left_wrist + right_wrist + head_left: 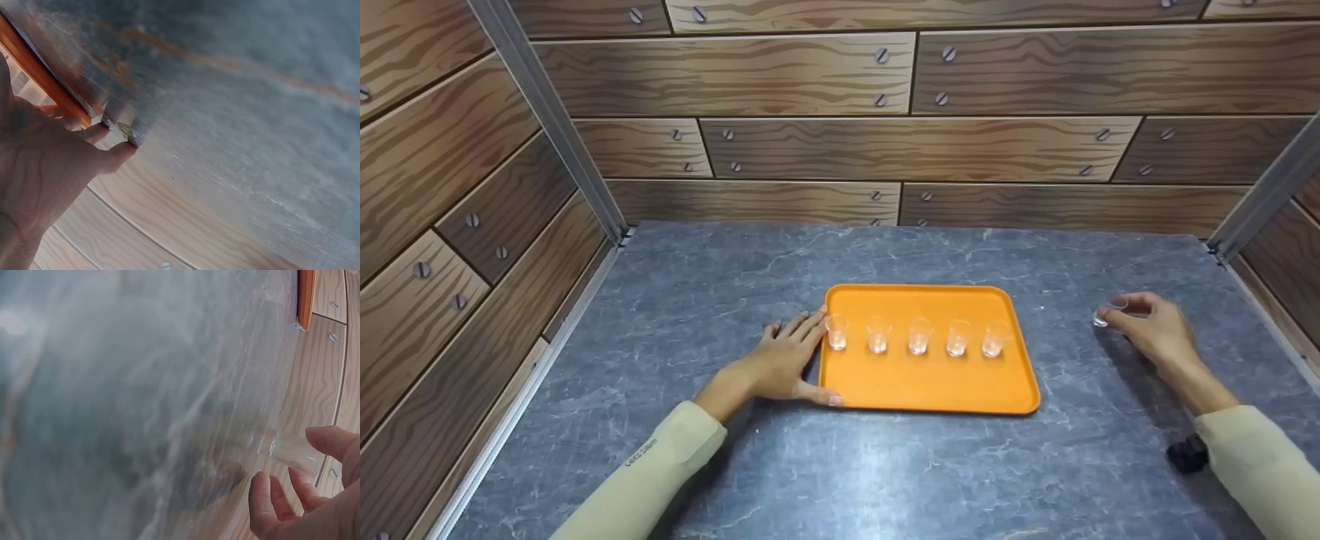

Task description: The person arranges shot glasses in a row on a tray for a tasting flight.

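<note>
An orange tray (930, 386) lies on the table, bearing a row of several small clear shot glasses (917, 337) across its middle. Along the tray's left side rests my left hand (784, 364), fingers spread and fairly straight, the thumb at the near left corner. That hand (50, 160) also shows beside the orange rim (42, 73) in the left wrist view. Well to the right of the tray, my right hand (1159, 330) holds another clear shot glass (1101, 319) between thumb and fingers. In the right wrist view this glass (295, 451) has its base at or close to the tabletop.
The grey marbled table (720, 277) is enclosed by wood-patterned panels (810, 146) at the back and both sides. Metal posts (559, 127) stand at the rear corners. A black device (1187, 454) sits at the right sleeve.
</note>
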A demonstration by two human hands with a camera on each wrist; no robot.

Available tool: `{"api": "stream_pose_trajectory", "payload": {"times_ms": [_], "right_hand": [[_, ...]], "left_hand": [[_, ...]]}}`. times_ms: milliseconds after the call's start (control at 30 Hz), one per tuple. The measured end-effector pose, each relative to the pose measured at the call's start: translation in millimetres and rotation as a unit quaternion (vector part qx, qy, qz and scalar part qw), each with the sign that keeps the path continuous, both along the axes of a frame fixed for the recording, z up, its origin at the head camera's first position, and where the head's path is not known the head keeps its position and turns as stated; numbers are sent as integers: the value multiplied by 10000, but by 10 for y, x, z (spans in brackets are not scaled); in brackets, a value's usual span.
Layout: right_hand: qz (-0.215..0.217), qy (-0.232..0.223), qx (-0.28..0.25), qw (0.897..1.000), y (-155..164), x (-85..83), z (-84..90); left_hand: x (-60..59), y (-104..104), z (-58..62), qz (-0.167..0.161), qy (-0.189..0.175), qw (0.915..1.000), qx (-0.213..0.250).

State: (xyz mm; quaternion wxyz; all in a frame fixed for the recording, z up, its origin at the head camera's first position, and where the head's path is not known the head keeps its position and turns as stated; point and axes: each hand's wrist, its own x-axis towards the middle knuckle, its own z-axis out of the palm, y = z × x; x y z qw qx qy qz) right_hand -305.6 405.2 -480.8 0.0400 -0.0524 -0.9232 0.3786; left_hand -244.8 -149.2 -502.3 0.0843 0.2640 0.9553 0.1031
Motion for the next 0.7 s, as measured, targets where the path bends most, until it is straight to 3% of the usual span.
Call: {"api": "stream_pose_trajectory", "payload": {"times_ms": [300, 700], "right_hand": [[62, 37, -37, 10000, -39, 21, 8], [376, 864, -234, 9953, -316, 199, 42]], "left_hand": [[4, 11, 0, 13, -74, 10000, 28], [5, 2, 4, -6, -32, 10000, 39]]}}
